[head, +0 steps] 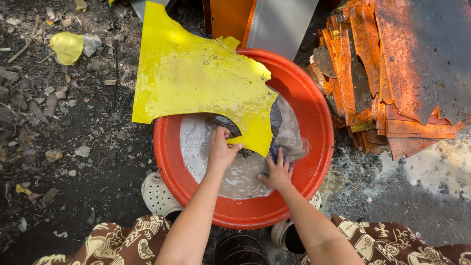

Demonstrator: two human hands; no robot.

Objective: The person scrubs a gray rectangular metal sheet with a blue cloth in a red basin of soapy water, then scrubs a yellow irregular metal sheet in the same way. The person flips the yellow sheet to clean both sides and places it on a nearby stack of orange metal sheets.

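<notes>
A round orange-red plastic basin point(314, 122) sits on the dirt ground point(73, 147) between the person's feet, holding cloudy, soapy water point(240, 176) with foam along its left side. A large, irregularly cut yellow sheet point(196, 78), wet and speckled, lies tilted across the basin's upper left rim, its upper part sticking out over the ground and its lower point dipping into the water. The left hand point(221, 149) grips the sheet's lower edge, fingers curled and pinching it just above the water. The right hand point(277, 172) presses down on a dark blue cloth point(279, 152) in the water right beside the sheet's tip, fingers spread over it. A crumpled clear plastic film point(292, 130) lies in the basin to the right of the sheet. Two white perforated clogs point(157, 194) show beneath the basin's near rim, and brown patterned trousers point(127, 240) cover the knees. To the right, well apart from the hands, stands a stack of rusty orange metal sheets point(392, 68). A yellow scrap point(66, 46) lies on the ground at upper left
</notes>
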